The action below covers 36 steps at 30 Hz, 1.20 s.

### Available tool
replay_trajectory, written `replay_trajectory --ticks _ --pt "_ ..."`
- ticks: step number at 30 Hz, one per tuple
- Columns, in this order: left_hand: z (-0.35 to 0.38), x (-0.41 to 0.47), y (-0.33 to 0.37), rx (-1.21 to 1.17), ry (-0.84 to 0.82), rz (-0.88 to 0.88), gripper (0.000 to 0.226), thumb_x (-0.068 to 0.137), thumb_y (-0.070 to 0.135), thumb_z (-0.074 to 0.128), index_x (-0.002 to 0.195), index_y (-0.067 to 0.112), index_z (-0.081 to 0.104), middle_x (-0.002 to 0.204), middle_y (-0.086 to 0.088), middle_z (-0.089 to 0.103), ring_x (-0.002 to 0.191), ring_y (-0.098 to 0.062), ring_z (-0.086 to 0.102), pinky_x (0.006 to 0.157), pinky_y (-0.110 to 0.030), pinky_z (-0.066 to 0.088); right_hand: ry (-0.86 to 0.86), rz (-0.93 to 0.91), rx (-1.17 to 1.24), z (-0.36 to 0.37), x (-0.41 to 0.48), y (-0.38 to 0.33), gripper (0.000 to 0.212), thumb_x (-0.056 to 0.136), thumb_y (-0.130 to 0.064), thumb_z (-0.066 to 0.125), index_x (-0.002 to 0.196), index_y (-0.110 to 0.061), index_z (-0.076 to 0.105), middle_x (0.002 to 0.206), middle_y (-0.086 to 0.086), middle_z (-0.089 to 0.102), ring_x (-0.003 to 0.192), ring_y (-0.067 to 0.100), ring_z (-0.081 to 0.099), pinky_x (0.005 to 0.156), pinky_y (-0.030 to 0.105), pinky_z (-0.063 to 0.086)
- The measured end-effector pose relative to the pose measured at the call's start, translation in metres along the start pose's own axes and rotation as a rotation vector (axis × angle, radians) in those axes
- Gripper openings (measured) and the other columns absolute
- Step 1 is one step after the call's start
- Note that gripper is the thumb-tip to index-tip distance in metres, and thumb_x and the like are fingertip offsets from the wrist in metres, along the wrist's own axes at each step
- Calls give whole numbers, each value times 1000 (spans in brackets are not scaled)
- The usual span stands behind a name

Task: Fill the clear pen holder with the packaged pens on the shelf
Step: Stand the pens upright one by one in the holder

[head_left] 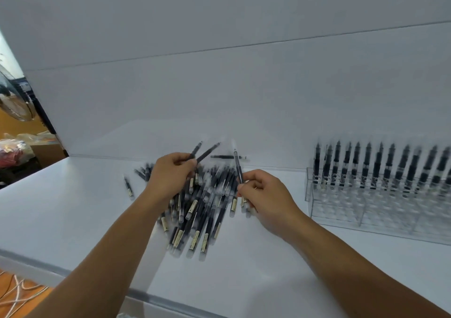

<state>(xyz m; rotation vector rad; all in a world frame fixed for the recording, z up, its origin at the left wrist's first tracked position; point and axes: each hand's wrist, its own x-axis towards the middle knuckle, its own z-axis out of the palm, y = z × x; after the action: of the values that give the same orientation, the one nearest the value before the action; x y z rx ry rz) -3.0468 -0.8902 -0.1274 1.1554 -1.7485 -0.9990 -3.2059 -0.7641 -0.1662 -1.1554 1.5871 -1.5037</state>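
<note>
The left hand [170, 171] is gripping two pens [207, 153], their long axes slanting up-right past its curled fingers, above the pile of packaged pens [202, 217]. The right hand [263, 195] is pinching one pen [238, 166], which is pointing nearly upright above its fingers. The clear pen holder [341, 210] is sitting farther right.

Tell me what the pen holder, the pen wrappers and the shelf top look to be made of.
Pen holder: clear rigid plastic, probably acrylic; its walls and cells are see-through.
Packaged pens: thin clear film sleeves, likely plastic, glossy, with paper-looking cream labels.
Shelf: smooth white board, laminate or painted; faint sheen, material underneath unclear.
</note>
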Motion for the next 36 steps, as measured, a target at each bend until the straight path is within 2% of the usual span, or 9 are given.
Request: replay_trajectory --ticks 3,6,9,14,17,19,24,32,36 --pt "12 -13 11 -346 -50 -76 14 95 19 59 105 16 69 91 1 70 71 -8 56 63 -20 44 21 -66 -47 -9 -4 -17 8 92 -13 61 96 -19 65 85 8 70 57 9 56 53 21 47" --pt "35 -26 23 -627 -146 -94 12 94 16 59 104 13 67 90 1 70 66 -7 55 56 -20 42 49 -165 -142 -29 -6 -35 7 92 -21 63 93 -28 63 85 1 72 65 7 58 61 20 44" --pt "63 -38 33 -759 -236 -56 14 93 16 59 105 12 66 90 1 71 62 -6 55 51 -19 41 80 -244 -212 -59 -16 -49 7 91 -18 66 94 -23 65 80 1 71 61 8 58 57 17 46" --pt "105 -47 47 -809 -345 -21 14 91 18 60 103 17 67 97 1 73 66 -6 57 59 -24 37 206 -268 -241 -123 -32 -56 3 91 -14 65 92 -13 68 72 4 67 59 10 58 58 20 47" --pt "128 -50 58 -780 -404 6 13 92 19 61 103 22 67 100 5 73 70 -5 59 67 -24 39 326 -248 -306 -152 -32 -48 8 91 -25 66 87 -19 70 70 6 66 63 21 58 62 34 49" --pt "141 -50 66 -779 -427 25 14 92 19 61 104 22 67 99 6 74 70 -4 60 70 -23 41 385 -240 -339 -164 -31 -41 6 91 -27 66 88 -24 71 73 5 69 71 27 63 68 37 54" --pt "159 -53 63 -816 -464 30 16 90 16 62 105 18 66 96 3 74 70 -5 61 68 -22 45 450 -231 -334 -172 -22 -31 11 92 -18 65 102 -23 68 88 2 71 83 17 69 73 22 58" --pt "162 -47 46 -827 -475 39 27 77 24 64 103 18 67 94 4 74 70 -4 61 63 -15 48 448 -208 -584 -174 -1 -28 8 91 -27 67 97 -24 71 84 -9 70 80 9 69 76 21 56" --pt "162 -46 44 -822 -488 42 28 76 25 65 103 18 67 95 4 74 71 -3 61 63 -15 48 452 -192 -700 -172 -1 -24 17 89 -30 69 105 -22 69 84 -13 69 78 6 68 78 30 58"
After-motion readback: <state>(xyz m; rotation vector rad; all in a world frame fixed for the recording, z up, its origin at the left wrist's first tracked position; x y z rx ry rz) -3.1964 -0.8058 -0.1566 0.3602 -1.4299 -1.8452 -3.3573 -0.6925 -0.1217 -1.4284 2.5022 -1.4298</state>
